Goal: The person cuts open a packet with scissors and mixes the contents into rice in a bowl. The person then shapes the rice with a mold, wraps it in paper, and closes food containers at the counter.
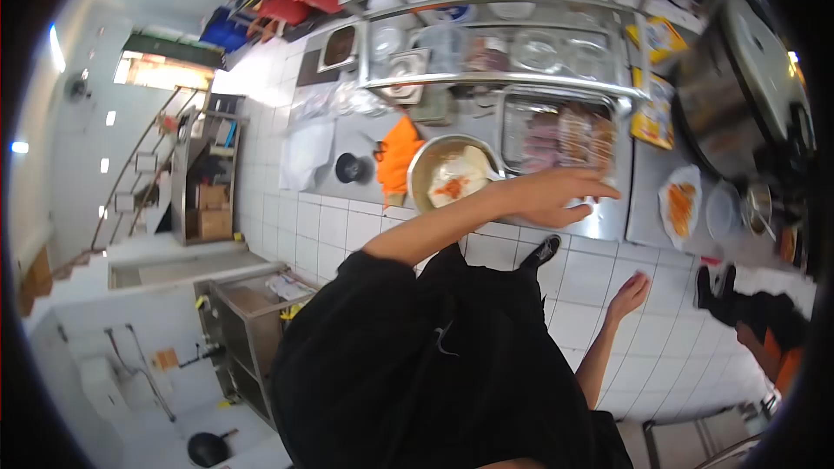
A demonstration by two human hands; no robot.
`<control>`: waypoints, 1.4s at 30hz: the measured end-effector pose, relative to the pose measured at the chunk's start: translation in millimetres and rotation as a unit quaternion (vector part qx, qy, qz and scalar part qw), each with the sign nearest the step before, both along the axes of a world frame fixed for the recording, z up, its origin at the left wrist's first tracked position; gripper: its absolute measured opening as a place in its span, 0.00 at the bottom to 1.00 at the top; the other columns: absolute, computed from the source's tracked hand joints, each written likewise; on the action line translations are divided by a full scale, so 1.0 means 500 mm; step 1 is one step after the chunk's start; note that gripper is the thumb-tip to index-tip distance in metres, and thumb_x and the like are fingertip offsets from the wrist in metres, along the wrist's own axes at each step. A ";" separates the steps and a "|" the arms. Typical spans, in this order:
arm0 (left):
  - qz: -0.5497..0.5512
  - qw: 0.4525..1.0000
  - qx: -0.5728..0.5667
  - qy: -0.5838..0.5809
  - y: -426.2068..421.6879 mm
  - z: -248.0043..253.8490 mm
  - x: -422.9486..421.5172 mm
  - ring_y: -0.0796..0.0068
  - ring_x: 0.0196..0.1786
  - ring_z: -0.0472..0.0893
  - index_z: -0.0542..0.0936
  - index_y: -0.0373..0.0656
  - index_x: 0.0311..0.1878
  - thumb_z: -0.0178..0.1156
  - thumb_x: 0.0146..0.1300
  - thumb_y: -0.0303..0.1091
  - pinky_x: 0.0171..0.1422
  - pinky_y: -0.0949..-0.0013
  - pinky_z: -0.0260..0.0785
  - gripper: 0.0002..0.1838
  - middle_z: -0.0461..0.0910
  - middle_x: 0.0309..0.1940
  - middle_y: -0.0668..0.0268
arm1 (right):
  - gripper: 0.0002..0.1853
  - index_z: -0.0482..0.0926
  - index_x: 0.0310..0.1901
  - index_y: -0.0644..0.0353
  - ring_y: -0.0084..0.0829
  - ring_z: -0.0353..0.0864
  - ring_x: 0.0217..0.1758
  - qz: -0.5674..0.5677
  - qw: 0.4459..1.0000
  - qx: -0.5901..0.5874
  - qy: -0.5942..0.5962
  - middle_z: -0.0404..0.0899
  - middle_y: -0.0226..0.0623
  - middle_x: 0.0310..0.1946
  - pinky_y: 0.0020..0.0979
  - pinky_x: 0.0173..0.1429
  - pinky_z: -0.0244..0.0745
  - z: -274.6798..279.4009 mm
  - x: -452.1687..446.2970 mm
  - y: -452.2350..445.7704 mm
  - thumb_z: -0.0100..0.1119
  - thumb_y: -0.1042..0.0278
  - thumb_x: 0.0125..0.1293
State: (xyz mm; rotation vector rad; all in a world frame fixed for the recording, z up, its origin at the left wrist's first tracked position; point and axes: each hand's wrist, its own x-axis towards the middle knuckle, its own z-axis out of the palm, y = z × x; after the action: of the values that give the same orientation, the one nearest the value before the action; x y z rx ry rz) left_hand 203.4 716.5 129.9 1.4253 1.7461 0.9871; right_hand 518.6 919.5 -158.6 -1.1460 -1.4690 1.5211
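Note:
My left hand (560, 195) reaches across the counter's front edge with its fingers stretched out, holding nothing visible. Just behind it lies a metal tray (512, 135) with packs of pink slices (543, 139). To its left stands a metal mixing bowl (417, 169) of creamy white food topped with orange bits (452, 188); a pale utensil handle appears to rest at its right side, partly hidden by my forearm. My right hand (629, 295) hangs over the tiled floor, away from the counter, fingers curled together and nothing visible in them.
An orange cloth (398, 152) and small black bowl (350, 168) lie left. A wire shelf (504, 82) overhangs the counter's back. Right are yellow packets (653, 113), a plate with orange food (682, 202) and a large pot (725, 87). Another person (773, 326) is at far right.

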 end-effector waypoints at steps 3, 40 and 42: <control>0.231 0.969 0.062 -0.058 -0.297 0.008 -0.072 0.70 0.52 0.80 0.75 0.46 0.67 0.58 0.68 0.30 0.59 0.66 0.73 0.23 0.80 0.50 0.62 | 0.20 0.78 0.45 0.58 0.14 0.69 0.28 0.240 0.937 -0.131 -0.219 0.71 0.26 0.26 0.17 0.29 0.65 -0.024 0.027 -0.130 0.42 0.51 0.80; 0.298 0.954 -0.013 -0.010 -0.741 -0.410 -0.212 0.64 0.31 0.82 0.73 0.38 0.43 0.57 0.73 0.36 0.34 0.59 0.78 0.10 0.78 0.34 0.57 | 0.24 0.68 0.54 0.62 0.52 0.85 0.45 0.340 0.578 0.448 -0.591 0.86 0.44 0.40 0.56 0.58 0.67 0.284 -0.562 -0.533 0.64 0.63 0.59; 0.372 0.883 -0.013 -0.285 -0.701 -0.446 -0.177 0.72 0.31 0.80 0.72 0.40 0.46 0.53 0.76 0.36 0.32 0.65 0.77 0.09 0.77 0.37 0.62 | 0.25 0.68 0.55 0.61 0.53 0.85 0.46 0.381 0.559 0.471 -0.566 0.86 0.44 0.40 0.54 0.55 0.70 0.307 -0.557 -0.517 0.65 0.63 0.57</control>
State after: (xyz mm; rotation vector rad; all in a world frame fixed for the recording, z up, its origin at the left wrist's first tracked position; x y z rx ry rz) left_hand 114.8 365.8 -93.1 0.3128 1.8210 1.5660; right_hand 240.0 660.8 -5.1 -0.6758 -3.3434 -0.1821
